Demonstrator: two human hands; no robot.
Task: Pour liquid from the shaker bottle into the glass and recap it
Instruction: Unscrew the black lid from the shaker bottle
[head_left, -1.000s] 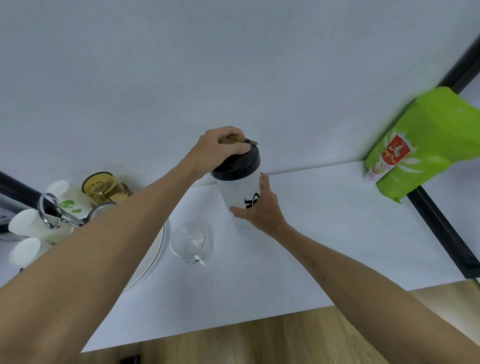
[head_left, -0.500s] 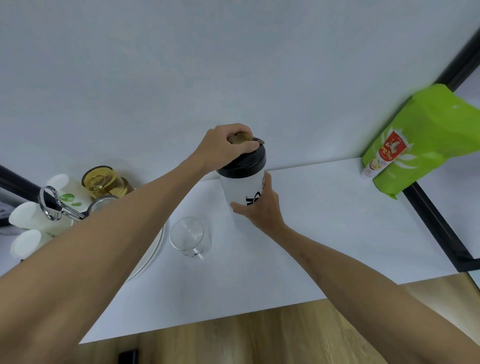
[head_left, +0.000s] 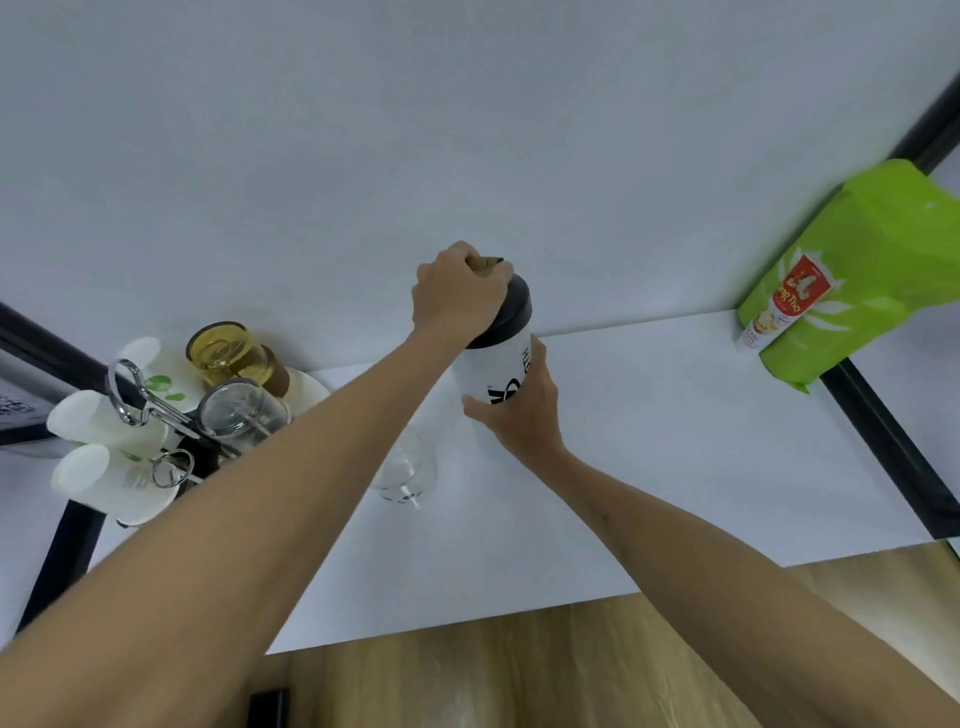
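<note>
A white shaker bottle (head_left: 493, 371) with black lettering and a black lid (head_left: 511, 312) stands upright on the white table (head_left: 649, 441) near the wall. My left hand (head_left: 457, 296) is clamped over the lid, fingers on its olive flip cap (head_left: 491, 262). My right hand (head_left: 524, 410) wraps the bottle's lower body from the front. A clear glass (head_left: 408, 470) stands just left of the bottle in front, partly hidden by my left forearm; it looks empty.
At the left a cup rack (head_left: 137, 410) carries white cups, a clear glass and an amber glass (head_left: 228, 353) over a white plate. A green pouch (head_left: 852, 275) leans at the far right by a black frame. Wooden floor lies below the table's front edge.
My hands keep their hold on the bottle. The camera has tilted, so everything sits a little higher and rightward in view; my left fingers have shifted slightly on the flip cap.
</note>
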